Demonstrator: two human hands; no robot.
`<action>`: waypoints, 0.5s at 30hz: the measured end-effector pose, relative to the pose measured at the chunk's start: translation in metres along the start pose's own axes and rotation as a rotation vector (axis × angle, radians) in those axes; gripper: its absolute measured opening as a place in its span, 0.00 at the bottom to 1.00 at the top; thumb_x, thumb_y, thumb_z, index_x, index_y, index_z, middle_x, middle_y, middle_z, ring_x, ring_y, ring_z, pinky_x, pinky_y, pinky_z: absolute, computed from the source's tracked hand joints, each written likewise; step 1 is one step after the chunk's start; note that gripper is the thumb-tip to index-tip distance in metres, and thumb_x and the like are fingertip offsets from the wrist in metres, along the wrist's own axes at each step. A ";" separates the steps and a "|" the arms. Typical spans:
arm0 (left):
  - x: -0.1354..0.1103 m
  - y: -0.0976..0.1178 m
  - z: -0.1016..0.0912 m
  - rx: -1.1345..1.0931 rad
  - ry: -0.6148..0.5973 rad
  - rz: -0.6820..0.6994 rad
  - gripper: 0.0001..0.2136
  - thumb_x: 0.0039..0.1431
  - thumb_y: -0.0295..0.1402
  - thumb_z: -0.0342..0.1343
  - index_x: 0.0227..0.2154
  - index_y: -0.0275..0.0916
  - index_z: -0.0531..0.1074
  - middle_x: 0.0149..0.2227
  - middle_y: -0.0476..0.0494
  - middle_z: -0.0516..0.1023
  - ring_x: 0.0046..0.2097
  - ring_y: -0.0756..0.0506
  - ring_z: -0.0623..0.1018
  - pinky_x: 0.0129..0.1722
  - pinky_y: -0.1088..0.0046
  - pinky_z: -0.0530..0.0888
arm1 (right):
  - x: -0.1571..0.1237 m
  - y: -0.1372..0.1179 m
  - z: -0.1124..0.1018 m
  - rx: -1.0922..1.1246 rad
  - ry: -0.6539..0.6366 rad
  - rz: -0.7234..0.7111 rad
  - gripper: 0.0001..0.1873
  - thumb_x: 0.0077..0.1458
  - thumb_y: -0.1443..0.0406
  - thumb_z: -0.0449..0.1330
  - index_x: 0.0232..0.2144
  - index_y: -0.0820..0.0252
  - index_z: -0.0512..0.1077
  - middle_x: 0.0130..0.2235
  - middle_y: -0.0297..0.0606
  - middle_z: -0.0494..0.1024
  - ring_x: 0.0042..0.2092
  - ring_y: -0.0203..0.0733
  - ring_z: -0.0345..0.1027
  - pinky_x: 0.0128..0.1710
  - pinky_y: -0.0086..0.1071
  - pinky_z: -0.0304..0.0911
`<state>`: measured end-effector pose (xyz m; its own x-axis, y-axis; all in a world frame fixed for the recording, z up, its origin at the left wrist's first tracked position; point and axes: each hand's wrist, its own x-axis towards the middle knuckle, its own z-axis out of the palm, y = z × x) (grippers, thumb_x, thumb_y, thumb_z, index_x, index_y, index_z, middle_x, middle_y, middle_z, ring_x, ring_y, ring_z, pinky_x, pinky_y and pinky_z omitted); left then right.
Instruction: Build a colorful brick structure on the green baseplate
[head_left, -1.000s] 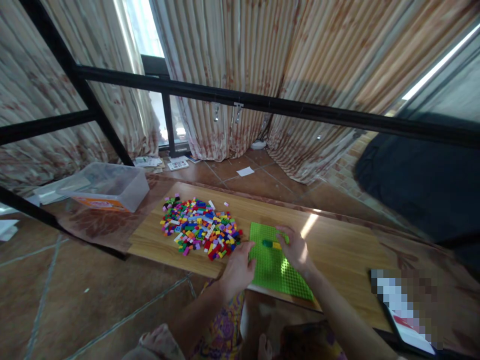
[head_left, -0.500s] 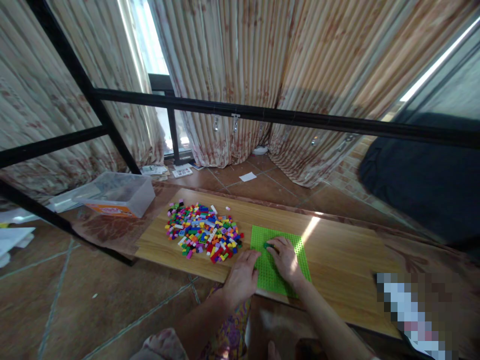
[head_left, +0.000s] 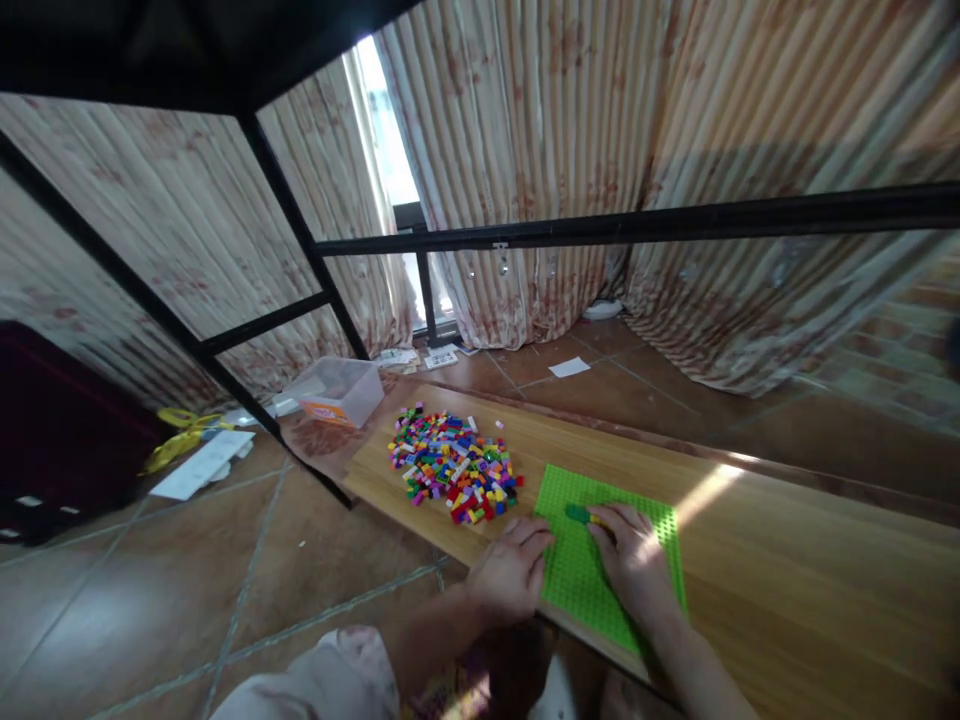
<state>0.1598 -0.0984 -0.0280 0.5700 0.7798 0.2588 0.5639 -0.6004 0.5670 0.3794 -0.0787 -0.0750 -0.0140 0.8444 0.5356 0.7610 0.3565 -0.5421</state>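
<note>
My left hand [head_left: 514, 568] rests at the left edge of a light green studded baseplate [head_left: 577, 580], its fingers curled and closed against that edge. Over the upper part of the plate, my right hand [head_left: 634, 555] pinches a small yellow brick [head_left: 595, 519] in its fingertips, mostly covered by the fingers. A dark green brick [head_left: 577, 513] sits on the plate's studs just left of those fingertips. Left of the baseplate lies a spread heap of loose mixed-colour bricks [head_left: 454, 465].
The wooden board [head_left: 810, 570] bears the plate and the heap. A clear plastic box [head_left: 352, 390] with an orange label stands at its far left. Black metal bars [head_left: 600, 230] run across in front of curtains [head_left: 525, 130]. White paper [head_left: 570, 367] lies on the tiled floor.
The view has swung to the left. My right hand has shifted slightly right of the dark green brick, which now shows more fully, with yellow at the fingertips. My left hand stays at the plate's edge.
</note>
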 end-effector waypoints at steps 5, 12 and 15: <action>0.001 0.002 0.003 0.037 0.026 0.032 0.17 0.56 0.24 0.49 0.49 0.37 0.70 0.51 0.36 0.73 0.52 0.42 0.73 0.55 0.61 0.72 | 0.002 0.007 0.000 0.051 -0.015 -0.042 0.14 0.61 0.59 0.52 0.39 0.58 0.75 0.38 0.43 0.76 0.40 0.47 0.68 0.43 0.43 0.65; 0.000 0.000 0.008 0.091 0.053 0.082 0.17 0.56 0.26 0.49 0.49 0.34 0.68 0.50 0.34 0.73 0.50 0.43 0.74 0.53 0.64 0.72 | -0.002 0.021 0.006 0.035 0.013 -0.079 0.15 0.60 0.56 0.51 0.37 0.54 0.75 0.36 0.43 0.78 0.37 0.50 0.70 0.42 0.46 0.64; 0.000 -0.001 0.010 0.097 0.048 0.084 0.17 0.56 0.26 0.48 0.49 0.34 0.68 0.51 0.35 0.74 0.50 0.43 0.74 0.54 0.65 0.72 | -0.002 0.029 0.009 -0.006 0.004 -0.073 0.16 0.58 0.54 0.51 0.35 0.53 0.75 0.36 0.44 0.78 0.35 0.51 0.69 0.40 0.47 0.63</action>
<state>0.1653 -0.0997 -0.0362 0.5894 0.7325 0.3408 0.5723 -0.6763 0.4638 0.3953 -0.0665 -0.0977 -0.0670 0.8149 0.5757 0.7617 0.4145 -0.4981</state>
